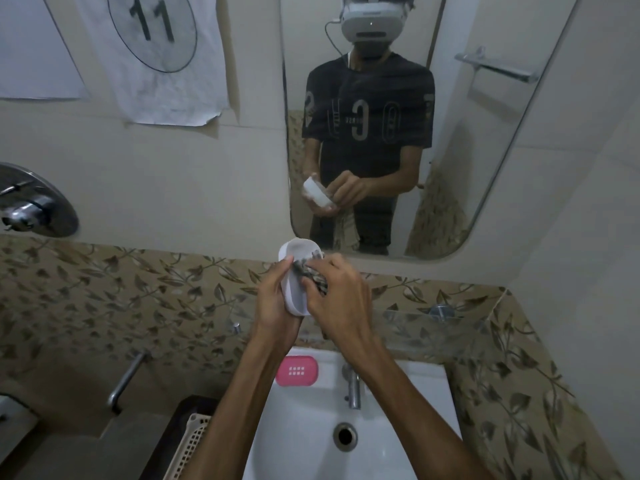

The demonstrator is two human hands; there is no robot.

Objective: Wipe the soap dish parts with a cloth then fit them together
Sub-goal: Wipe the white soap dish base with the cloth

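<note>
Two hands are working above the sink [398, 427], raised in front of the mirror [519, 161]. Left hand [275, 306] is gripping the white soap dish base [294, 271], thumb curled over its rim at about 9 o'clock, likely to steady it and keep the hollow tilted toward the person. Right hand [337, 299] is pinching a bunched patterned cloth [313, 271], pressing it into the hollow from the 3 o'clock side; wiping appears under way. Base's long axis is running roughly 12 to 6 o'clock, top end leaning slightly toward 11, open side facing the camera. Pink drain insert [296, 370] is lying flat on the sink's back ledge at 6 o'clock from the hands, long axis 9 to 3, just left of the tap [353, 386]. Fitting is not yet done.
</note>
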